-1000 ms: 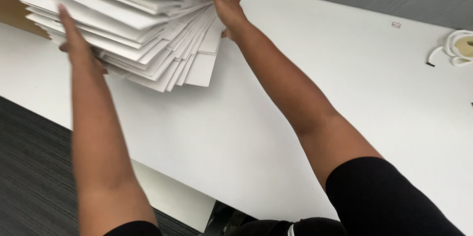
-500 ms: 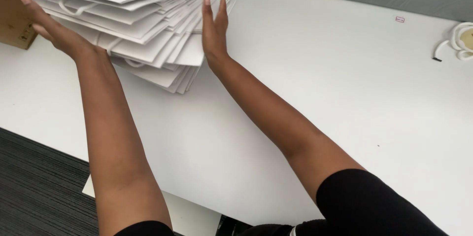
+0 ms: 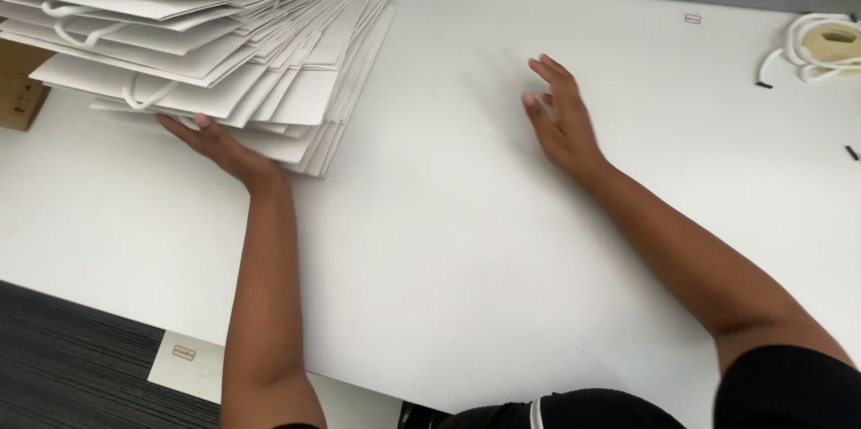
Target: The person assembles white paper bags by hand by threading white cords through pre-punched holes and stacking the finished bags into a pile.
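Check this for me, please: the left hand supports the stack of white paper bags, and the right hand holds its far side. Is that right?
Not quite. The left hand does support the stack of white paper bags, but the right hand holds nothing: it is open on the white table, apart from the stack. The head view shows this.

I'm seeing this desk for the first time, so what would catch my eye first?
A big fanned stack of flat white paper bags with cord handles fills the upper left of the white table, with the left hand flat at its lower edge. The right hand is open over bare tabletop, holding nothing. At the far right edge lies a roll of white cord.
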